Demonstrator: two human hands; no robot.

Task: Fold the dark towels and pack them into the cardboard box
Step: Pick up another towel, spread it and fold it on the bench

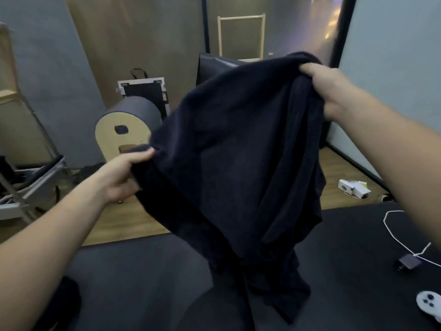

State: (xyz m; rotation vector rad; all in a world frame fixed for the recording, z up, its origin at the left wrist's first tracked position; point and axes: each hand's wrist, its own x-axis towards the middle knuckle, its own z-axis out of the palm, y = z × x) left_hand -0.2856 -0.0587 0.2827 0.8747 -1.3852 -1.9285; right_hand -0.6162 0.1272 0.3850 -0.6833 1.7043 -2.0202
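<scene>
Currently the left hand (124, 173) grips the towel (238, 163) low left; the right hand (327, 87) grips it high right. Folding seems unstarted: next, find two corners and spread it.

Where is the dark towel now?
Head view: the dark towel hangs mid-frame over the black surface, gripped by the left hand at its left edge and the right hand at top right.

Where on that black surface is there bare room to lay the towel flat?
The widest bare patch of the black surface lies left of the hanging towel, below the wood floor edge. The right side is crowded: a white cord, a dark plug and a white controller.
</scene>
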